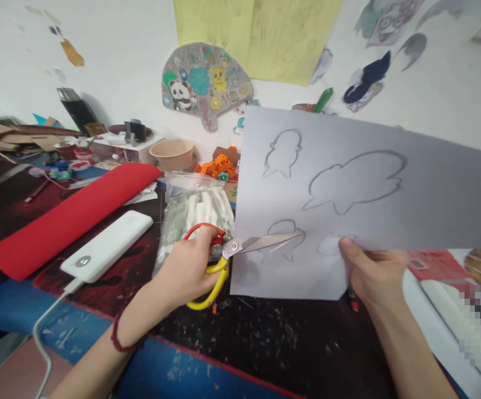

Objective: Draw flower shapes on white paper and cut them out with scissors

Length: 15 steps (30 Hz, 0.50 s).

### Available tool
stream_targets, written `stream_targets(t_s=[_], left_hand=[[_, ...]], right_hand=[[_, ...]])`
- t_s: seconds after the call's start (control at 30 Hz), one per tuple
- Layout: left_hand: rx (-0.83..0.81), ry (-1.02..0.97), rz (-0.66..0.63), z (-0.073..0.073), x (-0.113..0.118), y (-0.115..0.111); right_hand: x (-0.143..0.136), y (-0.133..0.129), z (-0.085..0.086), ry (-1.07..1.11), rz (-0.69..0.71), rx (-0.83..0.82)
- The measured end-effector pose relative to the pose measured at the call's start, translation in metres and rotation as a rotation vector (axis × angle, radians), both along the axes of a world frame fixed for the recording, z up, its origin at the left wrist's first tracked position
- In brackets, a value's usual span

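Observation:
My left hand point(193, 266) is closed around the handles of scissors point(234, 247), one red and one yellow. Their blades point right and lie over the lower left of a large white sheet point(274, 282), across a small outline drawing. Whether the blades touch the paper I cannot tell. My right hand point(373, 271) pinches the sheet at its lower edge, thumb in front and the other fingers mostly hidden behind. Several pencil outlines show on the paper, which is raised above the dark table mat.
At left lie a white power bank point(107, 246) with a cable and a red roll point(70, 221). Behind my left hand is a plastic bag point(174, 199). A beige bowl point(172, 154) and orange pieces point(219, 166) stand near the wall. Packets point(440, 265) lie at right.

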<state>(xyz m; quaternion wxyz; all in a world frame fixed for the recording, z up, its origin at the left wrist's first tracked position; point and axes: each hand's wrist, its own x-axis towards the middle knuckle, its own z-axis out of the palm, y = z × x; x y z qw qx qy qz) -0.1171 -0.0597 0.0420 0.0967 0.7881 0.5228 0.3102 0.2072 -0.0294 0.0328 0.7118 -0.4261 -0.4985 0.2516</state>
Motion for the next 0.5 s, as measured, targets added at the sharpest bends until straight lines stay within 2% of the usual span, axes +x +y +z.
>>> stream_targets(t_s=[0.33,0.5], left_hand=[[-0.023,-0.006,0.022,0.002,0.001,-0.001],[-0.010,0.019,0.023,0.004,-0.001,0.000]], right_hand=[[0.005,0.000,0.012,-0.072,-0.066,0.038],[0.010,-0.008,0.016,-0.100,-0.152,-0.042]])
